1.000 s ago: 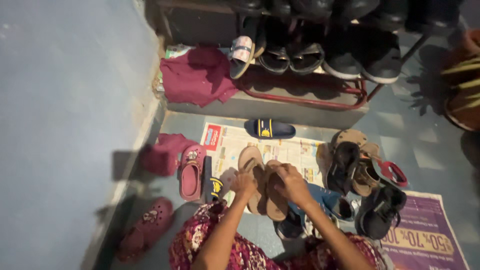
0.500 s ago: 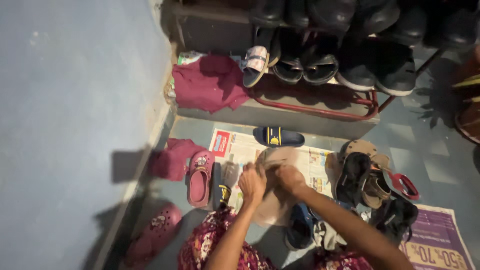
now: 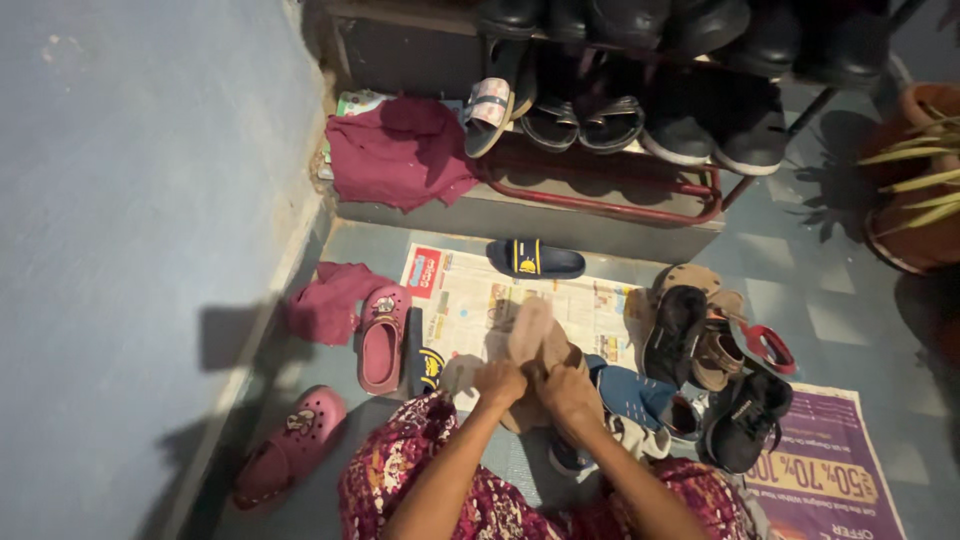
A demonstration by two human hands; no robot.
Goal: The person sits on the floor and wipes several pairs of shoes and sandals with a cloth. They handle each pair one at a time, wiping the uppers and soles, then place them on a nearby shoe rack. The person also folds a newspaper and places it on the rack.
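A pair of tan sandals (image 3: 532, 345) is held together at the lower centre of the frame, above a spread newspaper (image 3: 470, 300) on the floor. The left hand (image 3: 499, 381) and right hand (image 3: 568, 390) are seen side by side, fingers closed around the sandals' lower ends. A pink clog (image 3: 380, 338) is seen to the left, a dark blue slide (image 3: 535, 259) above, and a shoe rack (image 3: 620, 110) across the top.
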